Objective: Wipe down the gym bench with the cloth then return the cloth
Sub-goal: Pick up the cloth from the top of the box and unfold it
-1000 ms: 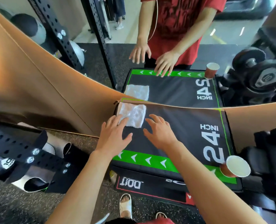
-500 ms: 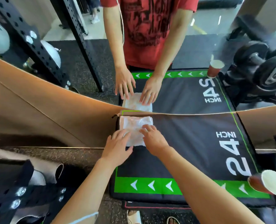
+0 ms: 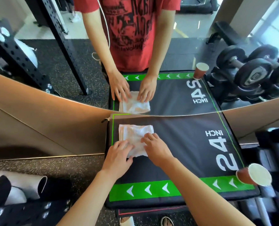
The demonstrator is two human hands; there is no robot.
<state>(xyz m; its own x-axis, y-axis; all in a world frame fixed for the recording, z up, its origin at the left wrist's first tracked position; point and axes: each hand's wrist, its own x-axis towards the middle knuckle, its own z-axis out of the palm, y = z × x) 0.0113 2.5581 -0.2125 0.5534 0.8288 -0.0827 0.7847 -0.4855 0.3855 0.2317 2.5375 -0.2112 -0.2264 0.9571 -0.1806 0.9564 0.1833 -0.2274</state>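
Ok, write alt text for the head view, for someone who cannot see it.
Two bare hands, left hand and right hand, press flat on a crumpled white cloth at the far left corner of a black padded gym bench marked "24 INCH". A brown paper cup stands at its near right corner, before a wall mirror.

the black bench pad (image 3: 176, 152) reads "24 inch" in white.

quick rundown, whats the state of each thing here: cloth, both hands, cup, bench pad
cloth: lying flat but crumpled on the pad's far left corner, near the mirror
left hand: fingers spread, pressing on the cloth's near left edge
right hand: fingers flat on the cloth's right side
paper cup: at the pad's near right corner; looks empty
bench pad: flat, black top, butted against the mirror
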